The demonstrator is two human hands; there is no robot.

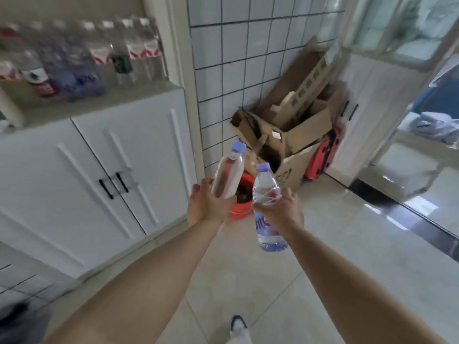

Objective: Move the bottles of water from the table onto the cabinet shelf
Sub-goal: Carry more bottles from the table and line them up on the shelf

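Two water bottles sit at frame centre: the left bottle [227,173], tilted toward 1 o'clock, is grasped by the left hand [207,207]; the right bottle [267,207], near upright, by the right hand [283,211]. At 10 o'clock, the cabinet shelf [104,100] carries blurred bottles [82,58].

Both forearms are bare, no sleeves, watch or rings showing. One white sneaker with a dark blue tongue [239,327] shows below.

Both bare forearms reach forward from the lower frame toward its centre. The left hand [207,206] and the right hand [285,209] sit side by side, fingers curled, each gripping a bottle.
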